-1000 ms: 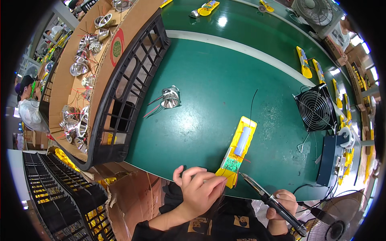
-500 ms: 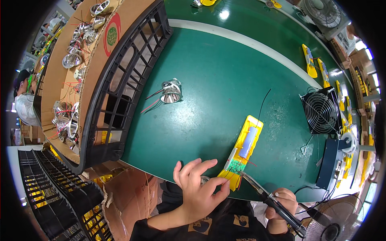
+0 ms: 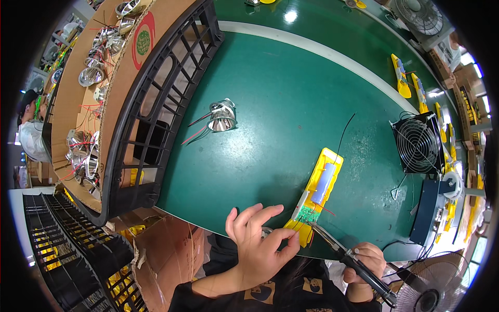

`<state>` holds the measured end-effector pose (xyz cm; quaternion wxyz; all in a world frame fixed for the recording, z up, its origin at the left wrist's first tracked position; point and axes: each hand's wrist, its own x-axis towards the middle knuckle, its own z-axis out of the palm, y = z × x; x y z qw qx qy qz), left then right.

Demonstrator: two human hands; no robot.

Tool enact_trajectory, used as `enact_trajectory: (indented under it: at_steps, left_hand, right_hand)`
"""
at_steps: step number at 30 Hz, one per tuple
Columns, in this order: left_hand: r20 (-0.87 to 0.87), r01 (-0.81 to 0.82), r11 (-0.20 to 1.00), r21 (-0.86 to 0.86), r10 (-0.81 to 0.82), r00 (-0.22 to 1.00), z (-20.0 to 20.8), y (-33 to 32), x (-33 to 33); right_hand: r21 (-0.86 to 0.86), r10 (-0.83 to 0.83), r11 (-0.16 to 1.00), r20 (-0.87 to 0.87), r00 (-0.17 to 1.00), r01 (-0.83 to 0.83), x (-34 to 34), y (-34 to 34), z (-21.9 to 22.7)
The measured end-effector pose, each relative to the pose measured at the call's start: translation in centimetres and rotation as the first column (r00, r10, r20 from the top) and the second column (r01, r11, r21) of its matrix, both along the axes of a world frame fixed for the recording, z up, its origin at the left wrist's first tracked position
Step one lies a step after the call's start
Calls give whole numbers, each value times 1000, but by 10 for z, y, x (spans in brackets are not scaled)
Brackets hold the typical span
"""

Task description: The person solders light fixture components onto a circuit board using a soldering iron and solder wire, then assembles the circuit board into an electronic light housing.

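Note:
A yellow plastic housing [image 3: 330,157] lies near the table's front edge, with a blue cylindrical battery [image 3: 324,183] in it. Below the battery is a small green circuit board [image 3: 309,214]. My right hand [image 3: 366,261] is closed around the handle of a soldering iron [image 3: 339,249], whose tip is at the board's lower edge. The thumb and forefinger of my left hand [image 3: 264,250] pinch a thin wire beside the board; the other fingers are raised and spread. A black wire [image 3: 347,132] sticks out from the housing's far end. A short red wire [image 3: 327,210] extends beside the board.
A silver reflector [image 3: 222,115] with red and black leads lies on the green table [image 3: 270,104]. On the left, a black crate [image 3: 156,119] holds a cardboard box of reflectors. To the right stand a black fan [image 3: 417,143] and a dark blue box-shaped unit [image 3: 427,213].
The view has shifted slightly. Both hands keep their grips, and the iron's tip stays at the circuit board.

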<state>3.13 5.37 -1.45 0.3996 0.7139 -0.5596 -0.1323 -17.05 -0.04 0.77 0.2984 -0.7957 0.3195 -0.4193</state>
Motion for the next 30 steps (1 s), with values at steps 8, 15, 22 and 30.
enact_trajectory:
  at_steps: [8,15,22,30]
  left_hand:
    - [65,7,1000,6,-7,998,0,-1,1]
    - [54,8,1000,7,-8,999,1,-2,1]
    - [58,2,1000,-10,-1,998,1,-3,0]
    - [-28,-6,1000,-24,5,1000,-3,-1,-1]
  right_hand:
    - [-5,28,1000,4,1000,-28,-2,0,1]
    - [-3,58,998,5,998,-58,-4,0,3]
    - [14,74,997,-6,997,-74,-2,-1,6]
    - [29,37,999,-32,999,-36,5,-4,15]
